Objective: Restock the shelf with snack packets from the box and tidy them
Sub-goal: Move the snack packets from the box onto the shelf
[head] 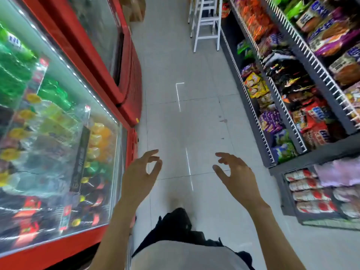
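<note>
— How many hands do you have out, and what are they doing?

— Two; my left hand (141, 172) and my right hand (236, 173) are both raised in front of me over the pale grey tiled floor (194, 117); each one has its fingers loosely curled and spread, gripping nothing; the two hands are well apart, with bare floor between them.

— Where are the snack packets?

— On my right; the dark grey metal shelf with white wire fronts (280, 102) runs down the aisle in three tiers that I can count; the colourful snack packets (311, 117) fill every tier, too many and too blurred to count; the box is nowhere that I can see.

— And nearer you on that side?

— One low dark display bin (288, 203) stands just beside the shelf's end, holding four rows of red and white packets (309, 193).

— What is on your left?

— Two red chest coolers with glass lids (124, 106), one near me and one farther along; the near one holds green bottles (17, 73) and yellow and orange drinks, blurred behind the glass.

— Anything at the far end?

— One white wooden stool (206, 22) stands in the aisle, close to the shelf.
</note>
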